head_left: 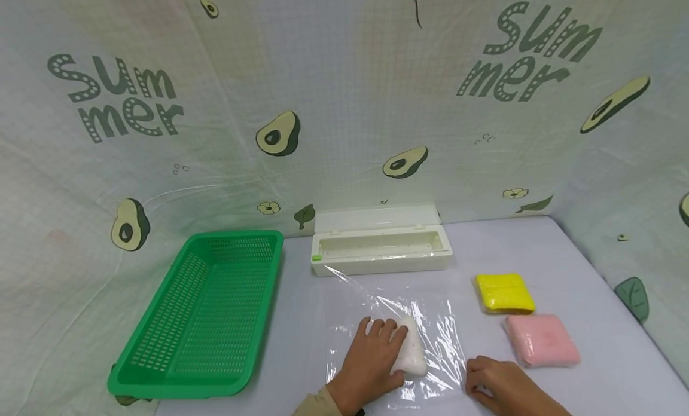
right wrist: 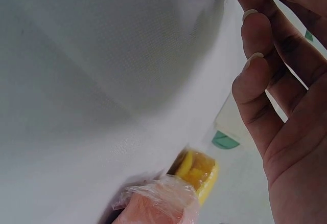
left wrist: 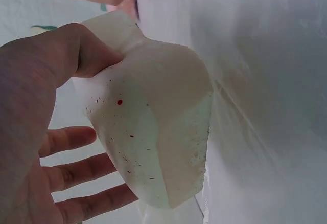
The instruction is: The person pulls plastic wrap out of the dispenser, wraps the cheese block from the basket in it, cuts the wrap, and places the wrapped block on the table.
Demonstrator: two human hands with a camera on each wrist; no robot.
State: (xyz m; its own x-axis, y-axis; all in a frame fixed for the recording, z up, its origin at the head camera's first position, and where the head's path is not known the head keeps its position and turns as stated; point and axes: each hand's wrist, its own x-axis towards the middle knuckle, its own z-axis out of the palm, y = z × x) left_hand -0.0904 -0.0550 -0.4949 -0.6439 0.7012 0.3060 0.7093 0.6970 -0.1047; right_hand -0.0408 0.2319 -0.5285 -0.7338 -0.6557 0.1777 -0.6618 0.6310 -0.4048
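My left hand (head_left: 368,359) grips a white block (head_left: 413,350) with rounded corners, its thumb on the near side and its fingers over the far end. In the left wrist view the block (left wrist: 179,75) shows small red specks and a dent under the thumb. A sheet of clear cling film (head_left: 444,332) lies spread on the table under the block, wrinkled and shiny on the right. At the film's right edge, my right hand (head_left: 497,383) has its fingers curled and thumb against the index finger, pinching the edge.
A green plastic basket (head_left: 255,344) stands at the left. Behind the film is a long white box (head_left: 382,265) with its lid raised. To the right lie film-wrapped yellow (head_left: 505,291) and pink (head_left: 542,339) blocks. A printed cloth (head_left: 344,75) hangs behind the table.
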